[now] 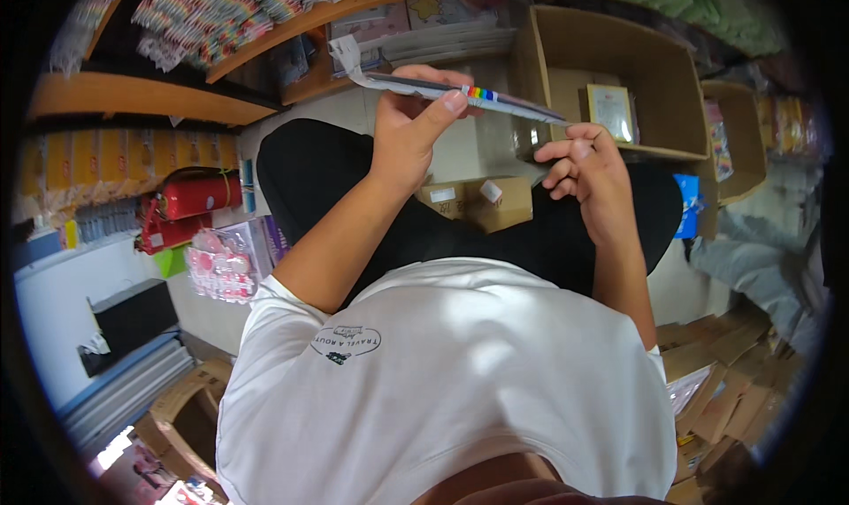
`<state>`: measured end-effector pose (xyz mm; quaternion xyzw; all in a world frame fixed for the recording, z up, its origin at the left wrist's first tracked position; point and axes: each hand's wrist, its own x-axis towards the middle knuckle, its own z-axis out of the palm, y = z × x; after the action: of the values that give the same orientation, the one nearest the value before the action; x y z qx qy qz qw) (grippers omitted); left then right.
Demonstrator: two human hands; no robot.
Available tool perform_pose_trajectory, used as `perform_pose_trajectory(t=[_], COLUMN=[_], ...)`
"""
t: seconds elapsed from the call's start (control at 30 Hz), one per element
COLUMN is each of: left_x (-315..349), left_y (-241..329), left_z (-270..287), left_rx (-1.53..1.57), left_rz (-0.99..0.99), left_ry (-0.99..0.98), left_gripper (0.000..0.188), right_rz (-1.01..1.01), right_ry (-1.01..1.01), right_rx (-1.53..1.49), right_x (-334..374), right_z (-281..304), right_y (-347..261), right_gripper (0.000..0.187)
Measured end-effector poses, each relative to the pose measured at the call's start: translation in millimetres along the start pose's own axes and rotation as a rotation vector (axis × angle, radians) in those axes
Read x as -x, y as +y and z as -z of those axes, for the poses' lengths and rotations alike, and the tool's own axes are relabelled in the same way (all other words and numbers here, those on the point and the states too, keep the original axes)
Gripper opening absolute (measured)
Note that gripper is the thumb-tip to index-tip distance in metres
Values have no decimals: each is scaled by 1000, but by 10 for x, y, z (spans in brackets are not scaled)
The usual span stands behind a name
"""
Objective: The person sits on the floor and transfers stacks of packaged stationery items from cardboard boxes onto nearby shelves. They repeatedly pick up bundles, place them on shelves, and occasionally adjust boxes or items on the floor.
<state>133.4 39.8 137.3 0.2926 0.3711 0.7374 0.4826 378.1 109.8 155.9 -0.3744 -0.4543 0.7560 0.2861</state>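
Note:
My left hand (409, 120) is closed around a thin flat packet (517, 105), thumb on the near side and fingers behind. The packet is seen almost edge-on, with a dark face, a band of rainbow colours near its middle and a loose clear wrapper flap at its left end. My right hand (591, 173) is at the packet's right end, its fingers loosely bent and apart. The index finger is close to the packet's tip; whether they touch I cannot tell. Below, between my legs, lies a small brown cardboard box (500, 206).
A large open carton (659, 120) stands ahead right, holding a yellow-edged packet (612, 113). Wooden shelves (141, 98) with packaged goods run ahead and left. A red case (190, 195) and pink packs (219, 264) are at left. Flattened cardboard (734, 390) lies right; another person's leg (752, 262) is nearby.

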Motion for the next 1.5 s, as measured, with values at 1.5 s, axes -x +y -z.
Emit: perform_pose_trajectory(t=[1.5], left_x=[-114], left_y=[-1079], left_z=[691], left_rx=[-245], left_rz=[348], left_ry=[17], left_gripper=[44], right_rz=[-159], right_ry=[-517], right_rx=[141], right_x=[-692], right_z=[35], right_y=[1339], right_gripper=[46])
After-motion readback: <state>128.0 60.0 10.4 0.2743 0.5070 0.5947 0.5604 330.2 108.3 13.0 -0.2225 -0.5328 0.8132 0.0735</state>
